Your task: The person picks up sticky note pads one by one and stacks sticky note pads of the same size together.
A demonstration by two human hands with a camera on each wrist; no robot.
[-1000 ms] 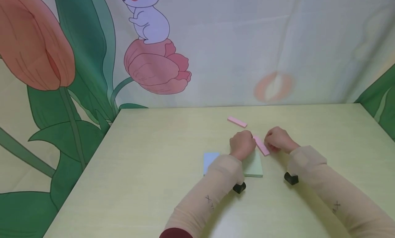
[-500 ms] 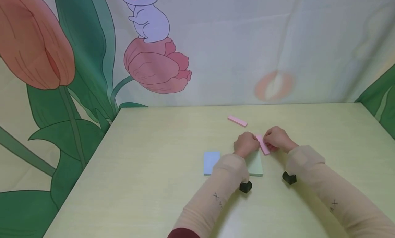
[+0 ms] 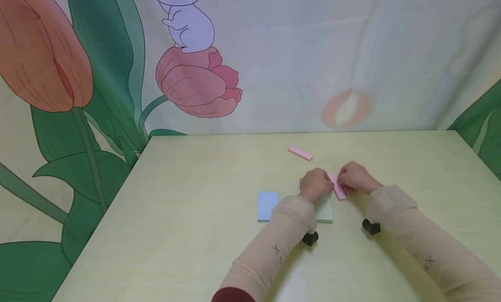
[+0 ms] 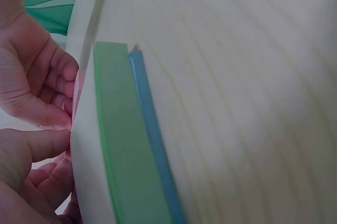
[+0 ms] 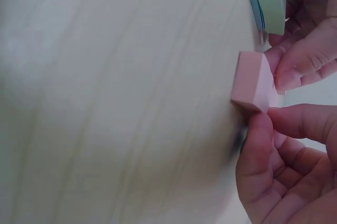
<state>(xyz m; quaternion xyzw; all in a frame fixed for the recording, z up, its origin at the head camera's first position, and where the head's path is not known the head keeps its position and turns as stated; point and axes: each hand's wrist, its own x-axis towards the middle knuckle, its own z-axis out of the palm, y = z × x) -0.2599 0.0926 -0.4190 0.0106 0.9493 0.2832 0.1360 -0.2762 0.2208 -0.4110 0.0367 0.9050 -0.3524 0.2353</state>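
Note:
Between both hands is a narrow pink sticky-note pad (image 3: 338, 190), tilted on its long axis in the head view. My left hand (image 3: 315, 184) pinches its left side near the far end, thumb and finger together. From the other side, my right hand (image 3: 356, 177) pinches it as well; in the right wrist view the thumb and finger of that hand (image 5: 289, 166) meet at the pad's edge, with its thick pink end (image 5: 247, 79) showing. Under the left wrist lies a pale green pad (image 3: 324, 210), partly hidden by the arm. The left wrist view shows this green pad (image 4: 126, 129) lengthwise.
A second narrow pink pad (image 3: 300, 153) lies farther back on the pale wooden table (image 3: 195, 184). Left of the green pad is a blue pad (image 3: 267, 206), partly covered by the left sleeve. A printed curtain (image 3: 274, 75) hangs behind the table's far edge.
The left hand has moved right, onto the pink pad. The right hand has closed in on it too, and the pad has shifted slightly to the right.

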